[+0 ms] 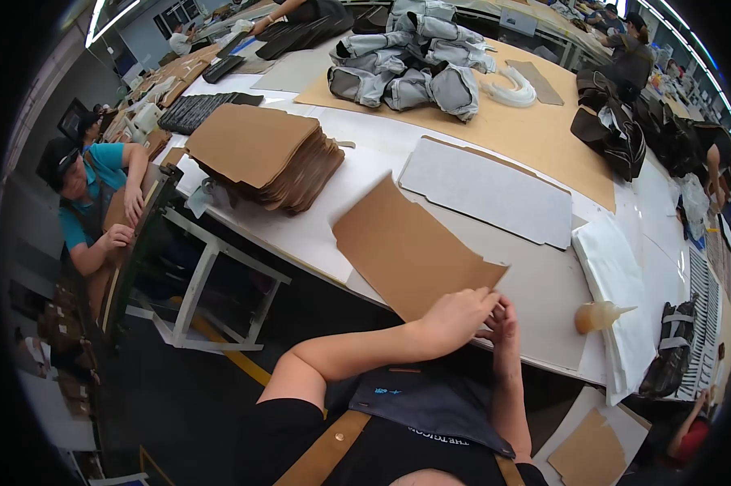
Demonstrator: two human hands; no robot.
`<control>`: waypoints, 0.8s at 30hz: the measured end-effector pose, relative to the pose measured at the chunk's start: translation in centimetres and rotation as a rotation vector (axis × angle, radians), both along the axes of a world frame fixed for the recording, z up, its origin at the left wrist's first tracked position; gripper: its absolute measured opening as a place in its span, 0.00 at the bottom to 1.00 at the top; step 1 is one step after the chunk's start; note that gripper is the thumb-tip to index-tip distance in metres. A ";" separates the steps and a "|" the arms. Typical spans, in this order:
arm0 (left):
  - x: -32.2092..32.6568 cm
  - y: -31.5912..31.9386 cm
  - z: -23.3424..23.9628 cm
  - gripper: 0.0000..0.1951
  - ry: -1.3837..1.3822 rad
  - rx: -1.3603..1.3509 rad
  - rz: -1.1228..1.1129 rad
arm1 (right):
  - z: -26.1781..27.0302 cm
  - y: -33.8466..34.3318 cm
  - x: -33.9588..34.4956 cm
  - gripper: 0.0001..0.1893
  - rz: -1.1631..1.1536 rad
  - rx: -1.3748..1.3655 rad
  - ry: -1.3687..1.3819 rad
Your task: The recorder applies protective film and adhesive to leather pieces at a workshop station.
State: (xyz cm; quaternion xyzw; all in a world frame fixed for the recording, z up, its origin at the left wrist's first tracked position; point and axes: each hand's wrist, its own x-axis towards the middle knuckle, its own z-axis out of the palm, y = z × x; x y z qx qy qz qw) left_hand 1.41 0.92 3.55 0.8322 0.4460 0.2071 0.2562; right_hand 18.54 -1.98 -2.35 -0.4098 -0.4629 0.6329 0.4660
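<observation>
My left hand point(456, 319) grips the near right end of a brown sheet point(420, 249), which looks like card or leather-like board. The sheet is tilted, its far corner raised and slightly blurred. Close against the left fingertips, my right hand point(502, 322) has its fingers curled at the same corner; whether it pinches the sheet is hidden. Beyond the sheet lies a pale grey panel point(487, 191) with notched, brown-edged sides. To the left stands a thick stack of similar brown sheets point(256, 146). A squeeze bottle with amber contents point(593, 317) is right of my hands.
White folded sheets point(615, 304) hang over the table's near edge at right. Grey bag-like pieces point(408, 61) pile up at the back, beside a white curved strip bundle point(514, 88). Dark bags point(611, 130) sit far right. At left, a co-worker point(98, 194) handles a brown piece.
</observation>
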 end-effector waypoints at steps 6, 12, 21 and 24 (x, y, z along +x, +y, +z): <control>4.9 -0.4 -6.0 0.19 -0.587 -0.411 -0.254 | -1.0 -2.7 5.4 0.28 -0.131 -0.126 -0.186; -0.4 1.4 -7.0 0.15 -0.639 -0.194 0.019 | -0.6 -1.7 5.3 0.25 -0.147 -0.197 -0.137; -22.0 8.6 -11.6 0.23 0.214 0.296 0.816 | -1.0 -1.3 2.7 0.31 -0.187 0.001 -0.353; -22.9 8.9 -11.4 0.21 0.213 0.271 0.842 | -1.7 0.0 4.8 0.32 -0.275 0.152 -0.557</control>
